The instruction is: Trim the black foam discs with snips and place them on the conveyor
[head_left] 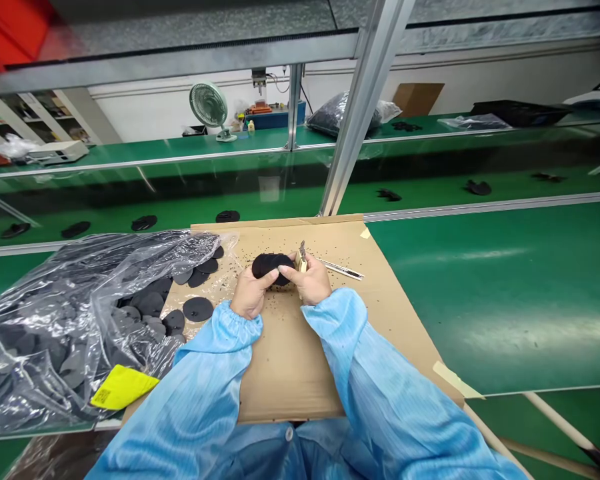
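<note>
My left hand (251, 291) grips the left end of a black oval part (269, 265) above the cardboard sheet (290, 373). On its right end, the thumb of my right hand (313, 281) presses against the part. A small cutter with pale handles (302, 261) is also held in my right hand, its metal jaws pointing away from me. Just right of that hand, a slim silver knife (341, 269) lies on the cardboard. Small black crumbs are scattered around both hands.
A clear plastic bag (45, 320) of black oval pieces lies at left, with a yellow label (123, 387) in front. Loose black discs (198, 309) lie beside it. Beyond the cardboard, black parts (227, 216) sit on a green conveyor. A metal post (355, 113) rises behind the cardboard.
</note>
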The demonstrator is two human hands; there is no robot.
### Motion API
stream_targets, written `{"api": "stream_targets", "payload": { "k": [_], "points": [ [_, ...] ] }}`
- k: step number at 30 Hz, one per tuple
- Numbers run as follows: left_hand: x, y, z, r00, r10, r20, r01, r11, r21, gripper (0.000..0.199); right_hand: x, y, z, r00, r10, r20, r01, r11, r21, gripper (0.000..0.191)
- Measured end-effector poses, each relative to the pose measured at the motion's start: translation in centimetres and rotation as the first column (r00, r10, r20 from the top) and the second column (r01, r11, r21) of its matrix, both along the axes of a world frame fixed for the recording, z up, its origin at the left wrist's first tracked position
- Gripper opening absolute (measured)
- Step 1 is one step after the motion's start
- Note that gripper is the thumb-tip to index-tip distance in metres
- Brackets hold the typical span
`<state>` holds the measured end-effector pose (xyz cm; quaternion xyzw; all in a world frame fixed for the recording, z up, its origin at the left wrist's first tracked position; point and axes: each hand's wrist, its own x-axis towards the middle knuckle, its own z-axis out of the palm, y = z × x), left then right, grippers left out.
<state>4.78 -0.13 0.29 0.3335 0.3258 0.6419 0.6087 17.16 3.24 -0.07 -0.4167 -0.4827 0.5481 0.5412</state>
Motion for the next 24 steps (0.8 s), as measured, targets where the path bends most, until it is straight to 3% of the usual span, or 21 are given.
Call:
{"api": "stream_targets", "payload": {
  "k": [7, 10, 13, 16, 24],
  "points": [
    [-0.5, 0.3, -0.5, 0.997, 0.005, 0.076, 0.002, 0.995, -0.096, 0.044, 0.0, -0.6, 0.4, 0.962, -0.102, 0.254, 0.065, 0.987, 0.149, 0.032],
    [-1.1, 0.6, -0.6, 0.988, -0.010, 0.155, 0.046, 0.971, -0.234, 0.026, -0.1, -1.1, 0.2, 0.965, -0.052, 0.258, -0.015, 0.968, 0.251, 0.033],
    [-1.7, 0.9, -0.4, 0.971, -0.014, 0.240, 0.102, 0.928, -0.358, 0.008, -0.2, -1.5, 0.2, 0.951, -0.022, 0.308, -0.096, 0.928, 0.361, 0.027],
    [-1.9, 0.9, -0.2, 0.946, -0.056, 0.321, 0.193, 0.890, -0.414, 0.002, -0.2, -1.7, 0.3, 0.922, -0.101, 0.374, -0.085, 0.889, 0.450, 0.018],
    [-2.1, 0.5, -0.1, 0.915, -0.150, 0.375, 0.303, 0.869, -0.390, 0.006, 0.0, -1.6, 0.7, 0.889, -0.224, 0.400, -0.116, 0.736, 0.667, 0.010]
  ]
}}
